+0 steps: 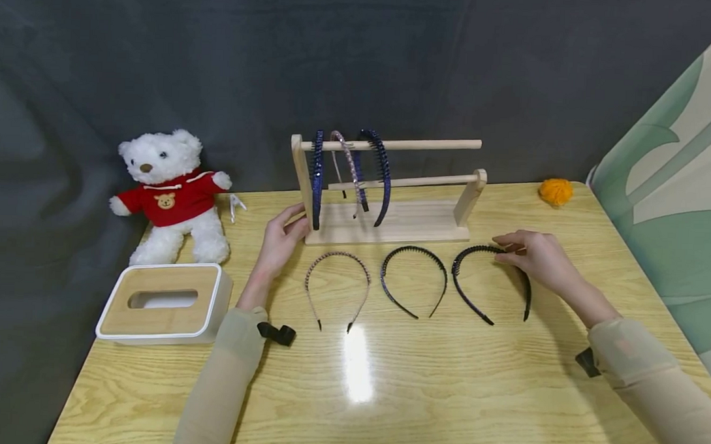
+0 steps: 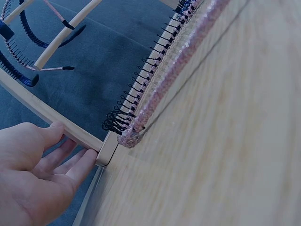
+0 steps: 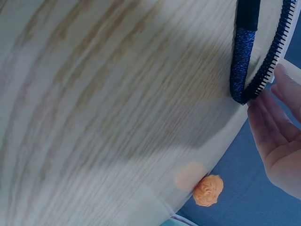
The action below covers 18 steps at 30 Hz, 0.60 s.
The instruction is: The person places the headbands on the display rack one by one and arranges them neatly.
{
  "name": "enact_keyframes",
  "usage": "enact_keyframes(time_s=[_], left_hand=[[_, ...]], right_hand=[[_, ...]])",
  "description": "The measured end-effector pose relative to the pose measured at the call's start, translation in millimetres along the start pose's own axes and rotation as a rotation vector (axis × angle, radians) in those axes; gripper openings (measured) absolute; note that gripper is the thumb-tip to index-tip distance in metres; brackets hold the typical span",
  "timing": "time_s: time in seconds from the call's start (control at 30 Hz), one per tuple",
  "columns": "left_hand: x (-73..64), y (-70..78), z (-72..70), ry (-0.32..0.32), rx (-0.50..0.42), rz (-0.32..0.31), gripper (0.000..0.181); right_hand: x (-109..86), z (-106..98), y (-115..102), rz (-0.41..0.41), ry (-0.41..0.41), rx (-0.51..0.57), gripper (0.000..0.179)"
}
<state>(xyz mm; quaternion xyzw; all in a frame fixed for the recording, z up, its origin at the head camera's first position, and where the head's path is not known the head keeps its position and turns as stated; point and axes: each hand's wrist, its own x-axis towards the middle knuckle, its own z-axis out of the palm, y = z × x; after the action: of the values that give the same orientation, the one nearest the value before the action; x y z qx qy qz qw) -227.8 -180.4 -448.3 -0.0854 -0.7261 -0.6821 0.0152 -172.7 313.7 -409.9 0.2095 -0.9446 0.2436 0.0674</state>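
Observation:
My left hand (image 1: 281, 239) grips the left upright of a wooden headband rack (image 1: 384, 229), thumb on one side and fingers on the other, low down near the base. On the rack's upper rod hang a dark blue headband (image 1: 318, 181), a pink one (image 1: 352, 160) and another dark blue one (image 1: 385, 177). Three headbands lie in a row before it: a pink headband (image 1: 338, 253), a thin dark headband (image 1: 415, 248) and a wider dark blue headband (image 1: 460, 288). My right hand (image 1: 536, 258) pinches the wider one near the top of its curve, hiding part of the band.
At the left sits a white teddy bear (image 1: 176, 203) in a red top, behind a tissue box (image 1: 164, 307) with a wooden lid. A small white item (image 1: 236, 207) lies beside the bear. An orange ball (image 1: 556, 191) rests at the table's back right corner.

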Motion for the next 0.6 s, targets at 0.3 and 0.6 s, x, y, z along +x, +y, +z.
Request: enact_keyframes(time_s=[0.3, 0.6], left_hand=[[1.1, 0.6, 1.0, -0.001, 0.001, 0.002, 0.042], [1.3, -1.1, 0.8, 0.006, -0.004, 0.008, 0.042]], right_hand=[[-0.9, 2.9, 8.0, 0.009, -0.012, -0.039, 0.029], [1.1, 4.9, 12.6, -0.011, 0.002, -0.075, 0.023]])
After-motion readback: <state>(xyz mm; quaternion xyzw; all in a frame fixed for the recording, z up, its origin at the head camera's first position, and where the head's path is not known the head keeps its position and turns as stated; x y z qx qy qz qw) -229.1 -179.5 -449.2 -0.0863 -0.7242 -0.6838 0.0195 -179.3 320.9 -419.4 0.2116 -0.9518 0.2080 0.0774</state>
